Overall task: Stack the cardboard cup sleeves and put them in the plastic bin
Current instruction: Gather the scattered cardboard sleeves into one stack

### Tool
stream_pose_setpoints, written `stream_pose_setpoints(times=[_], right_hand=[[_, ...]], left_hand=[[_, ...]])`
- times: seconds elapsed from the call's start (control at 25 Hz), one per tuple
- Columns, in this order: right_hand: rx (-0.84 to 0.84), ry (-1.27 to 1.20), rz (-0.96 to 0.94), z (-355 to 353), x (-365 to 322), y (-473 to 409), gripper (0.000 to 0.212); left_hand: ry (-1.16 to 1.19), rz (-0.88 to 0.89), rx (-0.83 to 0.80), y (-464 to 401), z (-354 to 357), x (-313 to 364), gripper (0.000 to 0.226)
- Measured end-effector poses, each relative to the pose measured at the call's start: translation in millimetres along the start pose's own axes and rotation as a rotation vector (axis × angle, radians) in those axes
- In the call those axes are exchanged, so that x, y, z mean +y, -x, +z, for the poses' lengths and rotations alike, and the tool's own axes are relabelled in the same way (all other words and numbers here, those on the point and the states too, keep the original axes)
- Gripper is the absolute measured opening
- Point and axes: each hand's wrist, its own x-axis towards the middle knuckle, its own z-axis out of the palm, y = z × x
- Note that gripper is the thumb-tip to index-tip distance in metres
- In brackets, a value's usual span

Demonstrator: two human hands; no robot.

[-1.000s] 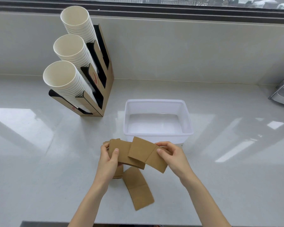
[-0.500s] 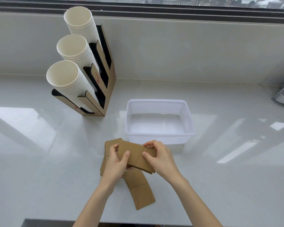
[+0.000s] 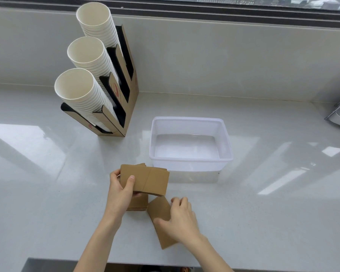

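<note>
Three rows of paper cups [image 3: 81, 91] sat in a cardboard holder [image 3: 129, 99] at ten o'clock on the counter [image 3: 273, 203]. At twelve o'clock from the hands stood the plastic bin [image 3: 190, 122], with no sleeves in it. The left hand [image 3: 120, 190] gripped a flat stack of sleeves [image 3: 145, 180], just short of the bin's near wall. Below it, at five o'clock, a loose sleeve [image 3: 161, 213] lay on the counter, long axis running toward the person. The right hand [image 3: 182, 218], nearer, rested on it, fingers half curled, grip unclear.

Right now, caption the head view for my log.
Left hand holds stacked sleeves; right hand reaches a loose sleeve; bin empty.
</note>
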Motion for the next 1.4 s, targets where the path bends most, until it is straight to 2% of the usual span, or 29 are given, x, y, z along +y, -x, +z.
stream_pose_setpoints(times=[0.12, 0.24, 0.36, 0.48, 0.68, 0.84, 1.04, 1.4], right_hand=[[0.044, 0.128, 0.018, 13.0, -8.7, 1.1, 0.066], [0.060, 0.125, 0.009, 16.3, -7.8, -1.7, 0.060], [0.076, 0.055, 0.007, 12.0, -0.3, -3.8, 0.058], [0.122, -0.071, 0.050, -2.6, 12.2, -6.5, 0.063], [0.295, -0.230, 0.130, -40.1, 28.5, -9.9, 0.065], [0.362, -0.346, -0.039, -61.8, 21.4, -8.7, 0.069], [0.256, -0.260, -0.294, -67.1, 2.1, -6.6, 0.067], [0.172, -0.138, -0.390, -68.0, -4.1, -8.7, 0.067]], left_hand=[[0.013, -0.003, 0.003, 1.6, 1.2, -1.2, 0.024], [0.010, -0.004, 0.004, 2.1, 0.6, -1.5, 0.026], [-0.002, -0.005, 0.003, 2.0, -0.6, -2.4, 0.032], [0.010, -0.004, 0.012, 1.2, -0.3, -1.1, 0.027], [-0.033, 0.008, 0.013, -0.6, 2.3, 3.3, 0.033], [-0.060, 0.009, -0.026, 0.2, 7.7, 2.6, 0.034], [-0.048, 0.029, -0.101, 3.4, 17.6, 3.3, 0.024], [-0.026, 0.005, -0.177, 2.2, 28.1, 1.5, 0.022]])
